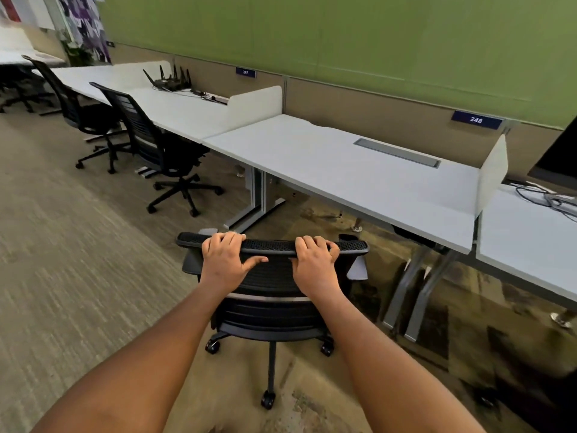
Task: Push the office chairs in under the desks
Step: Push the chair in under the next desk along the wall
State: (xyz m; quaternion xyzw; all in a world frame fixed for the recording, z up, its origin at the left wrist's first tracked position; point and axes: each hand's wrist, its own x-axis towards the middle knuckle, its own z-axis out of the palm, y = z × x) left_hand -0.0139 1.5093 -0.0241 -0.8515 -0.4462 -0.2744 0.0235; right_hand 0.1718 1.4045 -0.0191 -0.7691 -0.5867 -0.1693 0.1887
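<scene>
A black mesh office chair (271,295) stands on the carpet in front of me, its back toward me, a short way off the front edge of a white desk (343,176) marked 248. My left hand (226,260) grips the left part of the chair's top rail. My right hand (315,260) grips the right part of the same rail. Both sets of fingers curl over the rail's top. Further left, two more black office chairs (162,145) (78,104) sit close against the neighbouring white desks (175,110).
Grey metal desk legs (259,198) (415,295) stand left and right of the gap under desk 248. White divider panels (493,173) separate the desks. A router (170,81) with antennas sits on the left desk. A monitor (559,157) and cables are at the far right. Open carpet lies to my left.
</scene>
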